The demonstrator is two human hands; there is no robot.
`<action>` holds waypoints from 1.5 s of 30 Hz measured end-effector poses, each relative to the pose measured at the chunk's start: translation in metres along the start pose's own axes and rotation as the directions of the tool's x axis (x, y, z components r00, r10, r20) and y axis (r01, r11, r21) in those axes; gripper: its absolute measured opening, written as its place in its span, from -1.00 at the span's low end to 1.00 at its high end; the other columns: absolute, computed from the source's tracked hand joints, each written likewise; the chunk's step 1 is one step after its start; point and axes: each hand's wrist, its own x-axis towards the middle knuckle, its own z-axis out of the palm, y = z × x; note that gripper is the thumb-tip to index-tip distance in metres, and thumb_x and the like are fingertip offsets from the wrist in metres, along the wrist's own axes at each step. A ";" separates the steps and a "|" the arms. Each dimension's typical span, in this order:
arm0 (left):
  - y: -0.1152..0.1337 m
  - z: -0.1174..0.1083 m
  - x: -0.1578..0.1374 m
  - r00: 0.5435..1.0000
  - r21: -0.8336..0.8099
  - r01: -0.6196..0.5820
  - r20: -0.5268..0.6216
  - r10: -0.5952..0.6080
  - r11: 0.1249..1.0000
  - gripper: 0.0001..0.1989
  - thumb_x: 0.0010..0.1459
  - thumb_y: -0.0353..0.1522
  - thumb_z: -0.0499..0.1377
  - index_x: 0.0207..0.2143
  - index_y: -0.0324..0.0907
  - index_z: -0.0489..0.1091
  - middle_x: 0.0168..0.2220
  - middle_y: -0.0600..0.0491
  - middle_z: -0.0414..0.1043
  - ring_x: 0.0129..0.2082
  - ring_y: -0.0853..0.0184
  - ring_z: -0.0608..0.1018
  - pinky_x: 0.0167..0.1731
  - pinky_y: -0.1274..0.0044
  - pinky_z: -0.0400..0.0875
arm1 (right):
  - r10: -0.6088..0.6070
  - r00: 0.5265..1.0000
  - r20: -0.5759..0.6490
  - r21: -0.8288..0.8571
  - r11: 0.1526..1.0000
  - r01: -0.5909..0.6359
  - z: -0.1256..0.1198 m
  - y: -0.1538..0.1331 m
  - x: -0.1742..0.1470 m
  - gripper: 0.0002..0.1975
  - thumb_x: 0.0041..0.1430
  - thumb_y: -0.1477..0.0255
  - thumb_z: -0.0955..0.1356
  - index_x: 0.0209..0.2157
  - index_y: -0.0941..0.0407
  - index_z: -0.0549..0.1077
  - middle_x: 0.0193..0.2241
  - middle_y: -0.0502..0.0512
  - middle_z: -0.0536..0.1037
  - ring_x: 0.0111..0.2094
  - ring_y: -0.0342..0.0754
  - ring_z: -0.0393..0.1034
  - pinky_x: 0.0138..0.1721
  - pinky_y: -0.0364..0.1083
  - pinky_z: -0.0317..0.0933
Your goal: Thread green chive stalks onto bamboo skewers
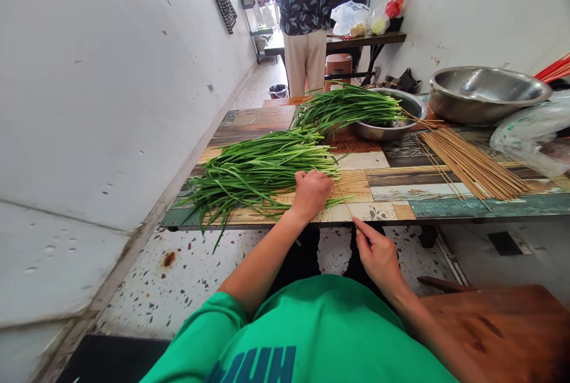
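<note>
Long multicoloured plank-patterned table [392, 193] bore green leafy stalks [262, 163], pale ends facing R, prob. for easy reach. L hand [312, 192] curled over ends, grip unclear; R hand [377, 250] pinched thin tan wooden skewer [349, 209], prob. to steady it.

Dark blue letters [262, 364] on the green shirt [329, 323] can't be read; beyond the shirt, the tabletop's [434, 209] print is illegible.
</note>
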 end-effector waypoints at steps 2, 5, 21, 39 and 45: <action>-0.006 0.002 0.006 0.999 0.083 0.027 -0.032 -0.024 0.996 -0.79 0.23 -0.35 0.08 -0.35 -0.11 0.52 -0.27 -0.05 0.46 -0.15 0.19 0.36 -0.16 0.30 0.02 | -0.003 1.000 0.007 0.002 1.000 0.003 -0.001 -0.001 -0.003 -0.59 0.21 0.42 0.22 -0.01 0.22 0.52 -0.24 0.19 0.64 -0.28 0.02 0.56 -0.23 -0.06 0.43; -0.010 0.009 0.014 0.999 0.146 0.019 -0.040 -0.013 0.989 -0.85 0.19 -0.37 0.13 -0.34 -0.11 0.52 -0.24 -0.08 0.42 -0.11 0.16 0.33 -0.15 0.30 0.03 | 0.002 1.000 0.007 0.002 1.000 -0.002 -0.002 -0.002 -0.005 -0.59 0.21 0.41 0.22 0.00 0.20 0.52 -0.27 0.17 0.65 -0.29 0.01 0.56 -0.25 -0.08 0.43; -0.063 -0.080 -0.130 0.962 0.107 -0.249 0.145 0.233 0.962 -0.71 0.22 -0.33 0.13 -0.03 0.14 0.46 -0.01 0.04 0.43 0.05 0.22 0.35 0.06 0.35 0.14 | 0.036 0.999 -0.026 -0.070 0.997 -0.038 -0.006 0.011 0.003 -0.57 0.18 0.32 0.24 -0.02 0.20 0.54 -0.46 0.11 0.63 -0.66 -0.13 0.34 -0.55 -0.13 0.28; -0.077 -0.133 -0.102 0.512 -0.062 -0.059 -0.859 -0.023 0.996 -0.76 0.18 -0.39 0.17 -0.09 -0.08 0.49 -0.32 0.09 0.54 -0.33 0.41 0.55 -0.21 0.48 0.46 | 0.048 0.998 -0.050 -0.063 0.997 -0.051 -0.003 0.016 0.004 -0.59 0.17 0.32 0.26 -0.03 0.16 0.55 -0.53 0.06 0.59 -0.73 -0.17 0.22 -0.60 -0.15 0.23; -0.032 -0.058 -0.017 0.993 -0.041 0.012 -0.120 -0.016 0.999 -0.66 0.24 -0.44 0.05 0.04 -0.12 0.41 -0.30 0.01 0.54 -0.29 0.34 0.54 -0.23 0.54 0.39 | 0.008 0.999 -0.040 -0.042 0.999 -0.010 -0.005 0.008 -0.002 -0.58 0.20 0.33 0.24 -0.02 0.19 0.54 -0.43 0.10 0.63 -0.70 -0.15 0.30 -0.60 -0.14 0.27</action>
